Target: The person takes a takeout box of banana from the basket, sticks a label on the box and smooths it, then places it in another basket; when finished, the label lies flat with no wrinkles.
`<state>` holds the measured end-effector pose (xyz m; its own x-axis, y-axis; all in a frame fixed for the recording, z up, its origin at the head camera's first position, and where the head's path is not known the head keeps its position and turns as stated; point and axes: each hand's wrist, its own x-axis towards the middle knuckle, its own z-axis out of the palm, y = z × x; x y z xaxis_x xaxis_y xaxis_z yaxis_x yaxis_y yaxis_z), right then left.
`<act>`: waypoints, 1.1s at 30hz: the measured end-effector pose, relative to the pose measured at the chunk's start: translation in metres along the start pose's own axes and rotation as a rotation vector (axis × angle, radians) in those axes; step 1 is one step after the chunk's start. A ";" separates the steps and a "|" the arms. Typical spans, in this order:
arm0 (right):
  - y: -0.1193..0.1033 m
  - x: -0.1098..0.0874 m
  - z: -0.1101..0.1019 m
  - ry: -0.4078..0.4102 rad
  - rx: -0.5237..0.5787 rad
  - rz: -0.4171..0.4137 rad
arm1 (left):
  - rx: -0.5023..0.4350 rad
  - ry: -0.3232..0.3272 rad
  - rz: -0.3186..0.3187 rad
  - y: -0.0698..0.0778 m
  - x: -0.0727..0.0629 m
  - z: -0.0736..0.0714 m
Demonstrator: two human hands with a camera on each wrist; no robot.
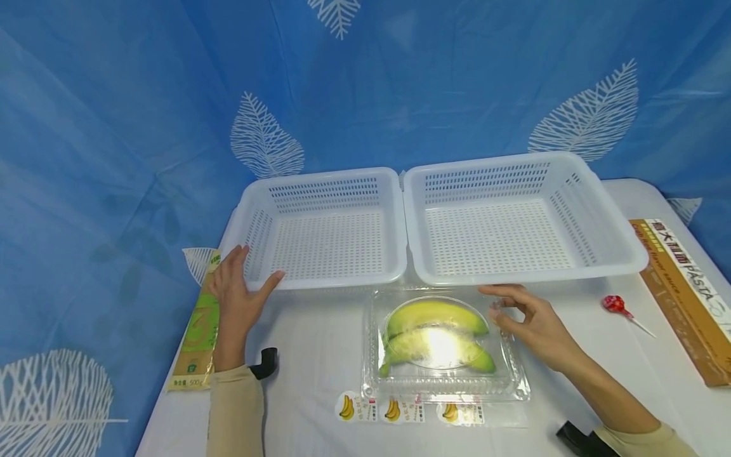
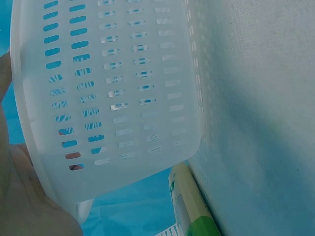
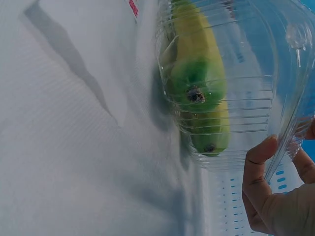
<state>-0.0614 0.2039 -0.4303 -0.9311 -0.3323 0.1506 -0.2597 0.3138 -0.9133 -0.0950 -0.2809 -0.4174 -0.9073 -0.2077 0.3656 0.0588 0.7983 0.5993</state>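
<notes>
My left hand (image 1: 235, 298) holds the near left corner of the left white plastic basket (image 1: 331, 280), thumb along the front rim. Through that basket's slots in the left wrist view, bits of finger show. My right hand (image 1: 537, 325) pinches the far right edge of a clear plastic clamshell box (image 1: 516, 384) between thumb and fingers. Two green-tipped yellow bananas (image 1: 436, 314) lie inside the box under its transparent lid. In the right wrist view, the thumb (image 3: 261, 152) presses the box's rim; the other fingertips are partly behind the plastic.
A second white basket (image 1: 525, 277) stands against the left one. Banana stickers (image 1: 402, 410) lie at the box's front edge. To the right are a red lollipop (image 1: 614, 304) and a pasta box (image 1: 685, 298). A green-and-yellow packet (image 1: 197, 330) lies at the table's left edge.
</notes>
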 end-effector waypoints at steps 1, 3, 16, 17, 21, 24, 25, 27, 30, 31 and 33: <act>0.000 0.000 0.000 0.003 0.000 -0.007 | -0.002 0.002 0.003 0.000 0.000 0.000; 0.001 0.000 0.001 0.010 0.002 -0.018 | -0.003 0.007 0.008 0.000 0.000 0.000; 0.003 -0.002 0.001 0.007 -0.019 -0.020 | -0.018 0.040 0.065 -0.001 0.000 0.000; 0.003 -0.002 0.001 0.004 -0.027 -0.015 | -0.017 0.050 0.081 -0.001 -0.001 0.000; 0.001 -0.002 0.000 -0.005 -0.069 0.009 | -0.010 0.109 0.153 0.001 -0.002 0.000; 0.001 -0.002 -0.002 -0.009 -0.087 0.021 | -0.003 0.146 0.213 0.006 -0.002 -0.001; 0.000 -0.003 -0.002 -0.011 -0.089 0.026 | -0.001 0.153 0.230 0.008 -0.003 -0.001; 0.000 -0.003 -0.003 -0.015 -0.087 0.034 | -0.013 0.156 0.279 0.014 -0.005 -0.002; -0.002 -0.004 -0.004 -0.023 -0.085 0.046 | -0.043 0.122 0.344 0.024 -0.012 -0.005; -0.002 -0.004 -0.004 -0.026 -0.085 0.049 | -0.054 0.102 0.363 0.027 -0.016 -0.006; -0.003 -0.004 -0.004 -0.034 -0.078 0.047 | -0.068 0.042 0.388 0.033 -0.026 -0.009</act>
<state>-0.0579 0.2081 -0.4269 -0.9339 -0.3448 0.0942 -0.2361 0.3973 -0.8868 -0.0656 -0.2541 -0.4009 -0.7946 0.0782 0.6020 0.4227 0.7830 0.4563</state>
